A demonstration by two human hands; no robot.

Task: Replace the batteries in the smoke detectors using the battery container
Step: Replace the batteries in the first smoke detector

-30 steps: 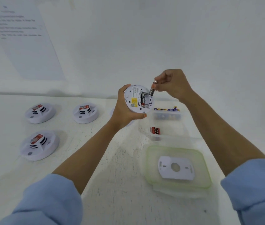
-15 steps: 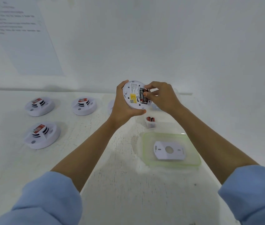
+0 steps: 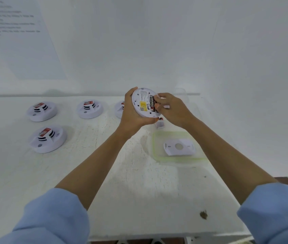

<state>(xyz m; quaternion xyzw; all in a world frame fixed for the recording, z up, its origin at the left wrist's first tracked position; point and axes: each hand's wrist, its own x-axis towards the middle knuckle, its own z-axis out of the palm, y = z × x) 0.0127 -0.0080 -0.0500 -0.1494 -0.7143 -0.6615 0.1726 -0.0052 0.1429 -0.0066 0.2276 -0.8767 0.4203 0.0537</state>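
Observation:
My left hand (image 3: 133, 115) grips a white round smoke detector (image 3: 140, 105) from the left and holds it above the table with its back turned to me. A black battery (image 3: 151, 103) lies in its open compartment next to a yellow label. My right hand (image 3: 172, 108) comes in from the right, and its curled thumb and fingertips pinch a second battery at the compartment; that battery is mostly hidden. Just below the hands stands a small clear cup (image 3: 160, 124) holding red-tipped batteries. The clear battery container (image 3: 185, 95) shows dimly behind my right hand.
Three more smoke detectors (image 3: 41, 111) (image 3: 89, 109) (image 3: 48, 139) sit on the left of the white table, and a fourth (image 3: 119, 110) is half hidden behind my left hand. A green-rimmed lid (image 3: 155, 147) carries a white mounting plate (image 3: 185, 149). The table's front edge (image 3: 139, 234) is near.
My right hand brought the battery down from above the detector into the compartment. Both hands and the detector dropped lower and closer to the table.

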